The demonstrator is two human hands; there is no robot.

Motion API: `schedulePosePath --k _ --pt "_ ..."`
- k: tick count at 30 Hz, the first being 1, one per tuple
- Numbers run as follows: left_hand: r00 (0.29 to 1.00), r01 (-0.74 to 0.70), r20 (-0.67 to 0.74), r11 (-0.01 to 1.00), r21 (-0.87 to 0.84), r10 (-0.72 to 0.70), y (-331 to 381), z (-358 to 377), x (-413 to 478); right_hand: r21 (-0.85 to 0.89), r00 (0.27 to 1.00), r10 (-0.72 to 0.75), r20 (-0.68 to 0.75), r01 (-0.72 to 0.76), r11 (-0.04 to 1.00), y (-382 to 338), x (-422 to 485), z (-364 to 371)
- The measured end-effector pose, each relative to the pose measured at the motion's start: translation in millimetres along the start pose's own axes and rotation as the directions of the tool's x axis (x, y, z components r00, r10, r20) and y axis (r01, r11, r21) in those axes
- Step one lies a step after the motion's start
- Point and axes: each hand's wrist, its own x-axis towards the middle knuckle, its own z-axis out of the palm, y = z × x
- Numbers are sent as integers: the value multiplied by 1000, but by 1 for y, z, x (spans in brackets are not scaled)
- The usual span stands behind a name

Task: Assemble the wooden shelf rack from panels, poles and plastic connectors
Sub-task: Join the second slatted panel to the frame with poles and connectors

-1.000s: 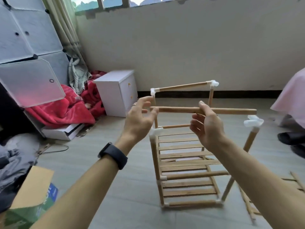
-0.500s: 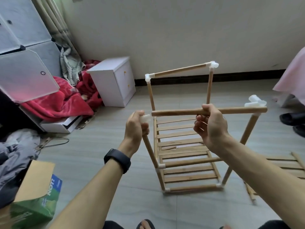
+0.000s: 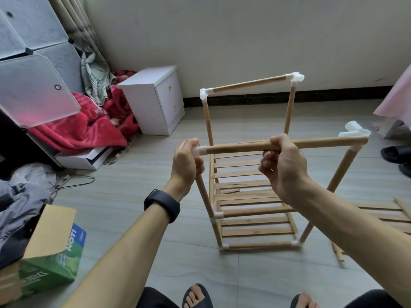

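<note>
The floor [image 3: 133, 218] carries the partly built rack [image 3: 255, 211], which stands upright straight ahead of the person, with slatted shelves set in its lower half and a back frame already closed by a top rail. A loose slatted panel [image 3: 378, 210] lies flat on the floor to the right of it.

Across the open front top, a pole [image 3: 233, 147] is held level, with its long axis running left to right. The right hand [image 3: 282, 165] is closed around its middle, fingers curled beneath. The left hand [image 3: 186, 161] is clenched around the left connector [image 3: 198, 150], which sits on the front left upright [image 3: 203, 194].

The left end of the pole is met by that connector. How deeply it is seated cannot be told.

The pole's right end lies against the right connector [image 3: 354, 132], which sits on the front right upright [image 3: 342, 172]. It appears to cross in front of the socket rather than enter it.

The step in hand is judged to be the fitting of the front top rail. The coming move is judged to turn on that right end, to which the right hand is the nearer. The end would have to be lined up with the socket, with the splayed upright drawn in.
</note>
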Motion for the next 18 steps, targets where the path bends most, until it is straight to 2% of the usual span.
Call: schedulePosePath --k 4,9,13,15,16,17,18 --pt "1000 -9 -6 999 44 9 -1 1 -1 -2 999 12 38 -12 1000 -2 2 4" --pt "997 -29 -65 992 125 38 -3 5 -1 -31 1000 -10 19 11 999 2 0 10" --pt "998 22 -62 995 102 -16 3 1 2 -95 993 26 114 -15 995 -6 -2 9" --pt "989 23 -147 972 234 12 9 7 1 -197 986 77 146 -47 979 -14 -3 2" --pt "972 -12 -213 930 366 96 11 10 0 -277 984 82 159 -36 960 -18 -5 -4" --pt "939 -65 -254 845 531 232 15 15 -2 -375 983 63 172 7 927 -23 -6 -12" --pt "890 -146 -223 712 687 397 21 22 -4 -475 982 10 188 82 876 -27 -8 -22"
